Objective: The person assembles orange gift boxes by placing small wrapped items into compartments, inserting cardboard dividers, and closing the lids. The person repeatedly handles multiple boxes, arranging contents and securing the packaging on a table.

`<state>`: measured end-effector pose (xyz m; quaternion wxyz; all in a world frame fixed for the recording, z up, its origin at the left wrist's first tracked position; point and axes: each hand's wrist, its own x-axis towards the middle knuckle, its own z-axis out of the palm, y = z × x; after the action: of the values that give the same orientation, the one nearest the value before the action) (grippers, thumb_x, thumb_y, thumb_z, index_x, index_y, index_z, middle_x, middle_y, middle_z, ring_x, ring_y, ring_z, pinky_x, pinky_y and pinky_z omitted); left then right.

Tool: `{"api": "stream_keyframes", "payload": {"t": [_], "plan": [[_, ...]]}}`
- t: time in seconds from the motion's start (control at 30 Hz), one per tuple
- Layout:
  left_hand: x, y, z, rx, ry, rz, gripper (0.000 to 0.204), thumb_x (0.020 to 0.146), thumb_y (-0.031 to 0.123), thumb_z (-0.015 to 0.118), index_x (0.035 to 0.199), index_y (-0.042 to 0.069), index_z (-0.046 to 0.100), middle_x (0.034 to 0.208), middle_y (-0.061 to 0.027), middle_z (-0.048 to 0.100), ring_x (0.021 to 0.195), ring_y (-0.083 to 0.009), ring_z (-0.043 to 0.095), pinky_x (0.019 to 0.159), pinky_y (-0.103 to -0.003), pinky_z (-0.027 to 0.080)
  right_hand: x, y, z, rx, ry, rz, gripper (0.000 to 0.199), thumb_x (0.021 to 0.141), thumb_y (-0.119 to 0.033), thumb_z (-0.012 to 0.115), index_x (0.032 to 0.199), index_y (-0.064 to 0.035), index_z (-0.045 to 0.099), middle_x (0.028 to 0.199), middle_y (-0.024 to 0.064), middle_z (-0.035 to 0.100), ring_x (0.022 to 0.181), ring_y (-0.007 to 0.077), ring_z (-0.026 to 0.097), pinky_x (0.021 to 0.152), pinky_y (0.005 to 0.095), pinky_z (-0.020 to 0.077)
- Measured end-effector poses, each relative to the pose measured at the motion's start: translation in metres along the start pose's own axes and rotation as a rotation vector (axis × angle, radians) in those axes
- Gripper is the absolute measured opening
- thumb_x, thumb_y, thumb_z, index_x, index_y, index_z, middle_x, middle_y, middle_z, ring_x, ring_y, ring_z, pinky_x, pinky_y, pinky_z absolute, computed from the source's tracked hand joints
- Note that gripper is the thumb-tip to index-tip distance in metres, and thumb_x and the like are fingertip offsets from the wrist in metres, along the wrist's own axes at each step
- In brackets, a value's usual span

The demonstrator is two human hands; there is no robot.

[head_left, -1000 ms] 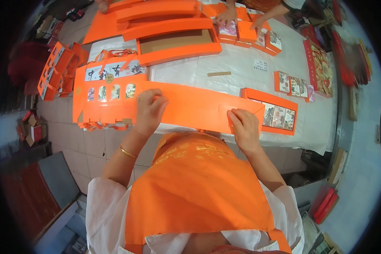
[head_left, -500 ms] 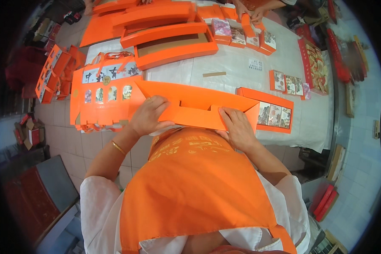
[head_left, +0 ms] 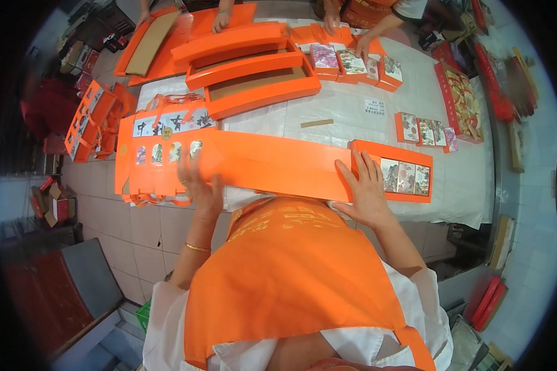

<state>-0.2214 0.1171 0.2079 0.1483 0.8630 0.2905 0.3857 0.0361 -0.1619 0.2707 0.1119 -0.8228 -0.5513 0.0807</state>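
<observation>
Right hand (head_left: 366,190) spread on orange box (head_left: 284,164), left hand (head_left: 200,187) uncurled, blurred, box now smooth side up

Even, fairly bright light on white-sheeted worktop (head_left: 340,102); soft sheen on long flat orange cardboard box (head_left: 278,164). Left hand (head_left: 203,193) motion-blurred. Rim vignetted black, straight edges bowed; outer left dim, soft.

A packing workshop is suggested: beyond the left grip (head_left: 201,190), orange trays (head_left: 266,102) are stacked on a white-sheeted counter (head_left: 346,123), ribboned carrier bags (head_left: 158,175) are piled beside that grip, and small boxes (head_left: 351,62) are handled by co-workers' hands (head_left: 365,46) beyond the right grip (head_left: 371,190).
</observation>
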Motion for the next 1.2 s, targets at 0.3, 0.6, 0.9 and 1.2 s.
{"api": "stream_keyframes", "payload": {"t": [0.3,0.6,0.9,1.2], "plan": [[-0.107,-0.071,0.053,-0.851,-0.126,-1.153,0.074,0.087,0.004,0.055,0.155,0.009,0.026,0.149,-0.0112,0.038,0.128,-0.0217,0.045,0.103,-0.039,0.04,-0.03,0.097,0.039,0.587,0.376,0.211,0.084,0.086,-0.04,0.072,0.155,-0.0127,0.033,0.159,0.0151,0.03,0.147,0.032,0.028,0.117,0.0462,0.0246],[-0.059,-0.11,0.088,-0.79,-0.454,-0.797,0.047,0.082,0.0,0.057,0.128,0.001,0.051,0.115,-0.0043,0.06,0.106,-0.0165,0.058,0.09,-0.032,0.047,-0.034,0.153,0.158,1.62,0.103,0.714,0.065,0.098,-0.051,0.053,0.145,-0.0073,0.044,0.142,0.006,0.053,0.13,0.0204,0.05,0.108,0.0385,0.0401],[0.091,-0.021,-0.074,-0.406,-0.451,-0.816,0.051,0.099,0.049,0.05,0.12,0.004,0.064,0.104,-0.0042,0.064,0.094,-0.0139,0.059,0.084,-0.029,0.048,0.05,0.151,-0.026,1.364,0.16,0.424,0.089,0.097,-0.074,0.027,0.147,-0.0023,0.044,0.145,0.0109,0.053,0.13,0.0235,0.052,0.109,0.0402,0.0379],[0.023,-0.05,-0.064,-1.111,-0.348,-1.045,0.081,0.099,0.068,0.035,0.146,0.003,0.044,0.141,-0.013,0.053,0.131,-0.023,0.05,0.106,-0.035,0.043,0.039,0.128,0.037,1.129,-0.229,0.701,0.089,0.093,-0.079,0.028,0.117,-0.0023,0.066,0.092,0.0124,0.071,0.083,0.0208,0.069,0.074,0.0362,0.0577]]}}
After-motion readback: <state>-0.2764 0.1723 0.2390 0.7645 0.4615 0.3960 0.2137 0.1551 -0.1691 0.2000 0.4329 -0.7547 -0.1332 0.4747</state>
